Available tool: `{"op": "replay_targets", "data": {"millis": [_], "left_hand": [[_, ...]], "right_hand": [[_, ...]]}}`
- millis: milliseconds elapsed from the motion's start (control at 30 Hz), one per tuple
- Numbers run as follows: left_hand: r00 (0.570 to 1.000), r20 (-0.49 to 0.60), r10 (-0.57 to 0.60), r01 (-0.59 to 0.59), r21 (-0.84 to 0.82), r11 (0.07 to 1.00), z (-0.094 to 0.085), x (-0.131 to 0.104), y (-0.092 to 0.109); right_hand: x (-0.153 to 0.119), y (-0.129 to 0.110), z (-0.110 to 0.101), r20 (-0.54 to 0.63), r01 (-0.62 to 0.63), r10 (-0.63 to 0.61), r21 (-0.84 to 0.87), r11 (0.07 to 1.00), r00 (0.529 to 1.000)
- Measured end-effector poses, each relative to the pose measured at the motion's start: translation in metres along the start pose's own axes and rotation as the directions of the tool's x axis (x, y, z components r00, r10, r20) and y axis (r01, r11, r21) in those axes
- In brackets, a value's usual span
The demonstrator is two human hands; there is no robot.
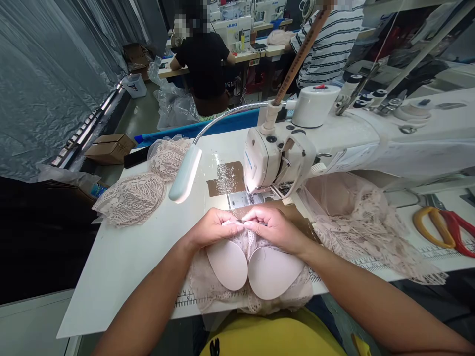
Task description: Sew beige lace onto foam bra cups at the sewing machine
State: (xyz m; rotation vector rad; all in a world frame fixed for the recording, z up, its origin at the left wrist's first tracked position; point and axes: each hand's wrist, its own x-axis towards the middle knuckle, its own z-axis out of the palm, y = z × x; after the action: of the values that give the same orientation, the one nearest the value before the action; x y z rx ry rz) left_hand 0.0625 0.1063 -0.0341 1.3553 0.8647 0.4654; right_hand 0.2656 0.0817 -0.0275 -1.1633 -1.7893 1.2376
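A pale pink lace bra [276,272] with two smooth padded cups lies at the table's front edge, its lower lace hanging over it. My left hand [215,227] pinches the lace at the middle, above the left cup. Close against it, my right hand [272,227] pinches the same lace, fingertips nearly meeting the left ones. A small dark bit shows between the fingertips, too small to name. Just beyond my hands stands the needle area of a white sewing machine [260,158], its lamp lighting the metal plate [239,199].
Lace cup pieces [133,198] are stacked at left, near a dark phone [136,157]. A bendable lamp [185,173] arches over the table. More lace fabric [356,212] and scissors with yellow and red handles [434,227] lie at right. Two people sit at machines beyond.
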Motion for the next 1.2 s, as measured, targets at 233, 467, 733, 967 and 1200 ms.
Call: {"op": "replay_targets", "data": {"millis": [233, 467, 733, 967, 1200], "left_hand": [[0.986, 0.165, -0.023, 0.017, 0.041, 0.999, -0.012, -0.007, 0.008], [0.979, 0.134, -0.153, 0.131, 0.158, 0.979, -0.051, -0.03, 0.022], [0.998, 0.038, -0.053, 0.047, 0.156, 0.987, -0.03, -0.026, 0.023], [1.0, -0.02, -0.007, 0.009, 0.128, 0.992, -0.014, -0.019, 0.021], [0.999, -0.022, -0.045, 0.046, 0.013, 0.999, -0.008, -0.013, 0.015]], "right_hand": [[0.002, 0.001, 0.003, 0.122, -0.12, 0.112, 0.058, 0.991, 0.986], [-0.002, -0.007, -0.003, 0.32, -0.107, 0.127, -0.08, 0.991, 0.939], [-0.001, -0.006, 0.011, 0.146, -0.14, 0.126, 0.086, 0.987, 0.981], [-0.004, -0.006, 0.008, 0.081, -0.047, 0.046, 0.014, 0.999, 0.996], [-0.003, -0.002, 0.007, -0.015, 0.007, -0.006, 0.093, 0.996, 1.0]]}}
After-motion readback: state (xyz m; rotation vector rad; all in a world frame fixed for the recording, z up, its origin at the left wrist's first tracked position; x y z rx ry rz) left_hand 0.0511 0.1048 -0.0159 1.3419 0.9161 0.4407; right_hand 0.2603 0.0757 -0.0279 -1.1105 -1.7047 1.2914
